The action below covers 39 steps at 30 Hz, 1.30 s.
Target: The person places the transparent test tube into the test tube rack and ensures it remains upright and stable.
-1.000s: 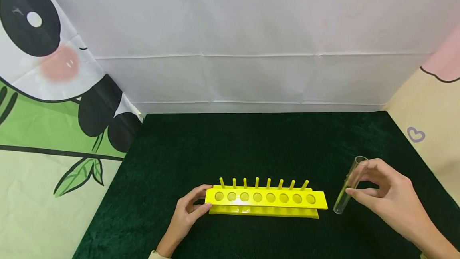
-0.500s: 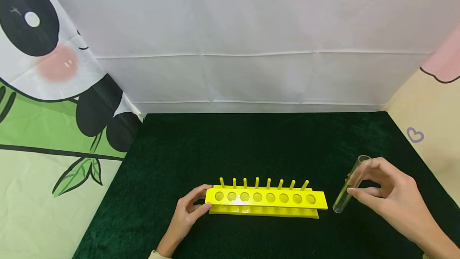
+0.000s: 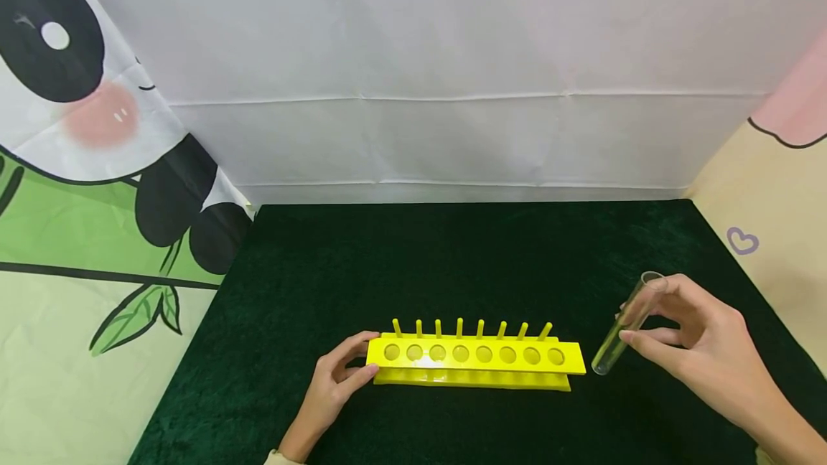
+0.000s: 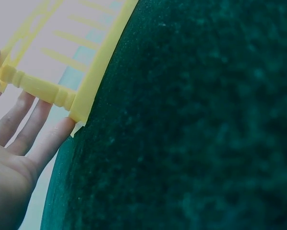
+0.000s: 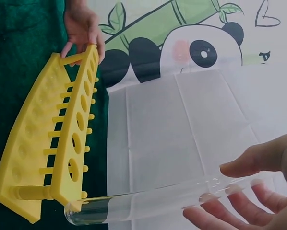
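Note:
A yellow test tube rack (image 3: 474,367) stands on the table, with a row of round holes in its top board and upright pegs behind; its holes hold no tubes. My left hand (image 3: 331,384) grips the rack's left end, thumb at the front edge; in the left wrist view its fingers reach to the end post (image 4: 42,90). To the right, my right hand (image 3: 713,339) pinches a clear glass test tube (image 3: 611,345) between thumb and fingers. The tube leans, mouth up and right, its rounded bottom close beside the rack's right end. In the right wrist view the tube (image 5: 143,201) looks empty.
Dark green velvety cloth (image 3: 413,257) covers the table. Behind its far edge hangs a creased white sheet (image 3: 452,142). A panda-printed cloth (image 3: 116,214) borders the left side, and a cream and pink cloth (image 3: 785,235) the right.
My right hand has raised the test tube a little and brought its bottom slightly left, closer to the rack. The left hand keeps its hold and the rack stays in place.

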Tool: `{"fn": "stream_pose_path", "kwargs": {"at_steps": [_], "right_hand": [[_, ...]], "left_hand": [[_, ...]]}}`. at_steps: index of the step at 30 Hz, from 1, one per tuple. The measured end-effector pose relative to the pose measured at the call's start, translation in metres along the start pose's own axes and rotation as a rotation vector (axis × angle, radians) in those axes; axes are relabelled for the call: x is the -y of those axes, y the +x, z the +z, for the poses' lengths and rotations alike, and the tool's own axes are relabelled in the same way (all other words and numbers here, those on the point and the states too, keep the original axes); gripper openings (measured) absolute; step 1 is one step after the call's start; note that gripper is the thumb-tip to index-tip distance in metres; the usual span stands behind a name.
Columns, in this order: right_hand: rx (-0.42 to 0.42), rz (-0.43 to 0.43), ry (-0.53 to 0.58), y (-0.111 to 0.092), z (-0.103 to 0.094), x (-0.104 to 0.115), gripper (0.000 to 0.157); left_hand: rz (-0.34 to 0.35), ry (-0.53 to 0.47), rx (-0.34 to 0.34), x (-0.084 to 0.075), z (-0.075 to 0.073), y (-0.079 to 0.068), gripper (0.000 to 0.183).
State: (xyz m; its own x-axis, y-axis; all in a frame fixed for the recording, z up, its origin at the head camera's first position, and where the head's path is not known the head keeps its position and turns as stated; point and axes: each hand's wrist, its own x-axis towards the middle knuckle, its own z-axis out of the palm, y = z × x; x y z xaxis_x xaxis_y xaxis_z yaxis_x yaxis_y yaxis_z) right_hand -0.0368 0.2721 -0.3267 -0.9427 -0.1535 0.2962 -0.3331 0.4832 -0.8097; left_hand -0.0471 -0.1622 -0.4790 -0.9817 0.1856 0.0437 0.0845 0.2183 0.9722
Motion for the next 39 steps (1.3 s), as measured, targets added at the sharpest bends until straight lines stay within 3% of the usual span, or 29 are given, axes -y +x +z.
{"fn": "stream_pose_path", "kwargs": {"at_steps": [39], "right_hand": [[0.045,-0.101,0.075,0.014,0.013,0.005,0.041]], "left_hand": [[-0.008,-0.02,0.017,-0.001,0.0,0.002,0.04]]}}
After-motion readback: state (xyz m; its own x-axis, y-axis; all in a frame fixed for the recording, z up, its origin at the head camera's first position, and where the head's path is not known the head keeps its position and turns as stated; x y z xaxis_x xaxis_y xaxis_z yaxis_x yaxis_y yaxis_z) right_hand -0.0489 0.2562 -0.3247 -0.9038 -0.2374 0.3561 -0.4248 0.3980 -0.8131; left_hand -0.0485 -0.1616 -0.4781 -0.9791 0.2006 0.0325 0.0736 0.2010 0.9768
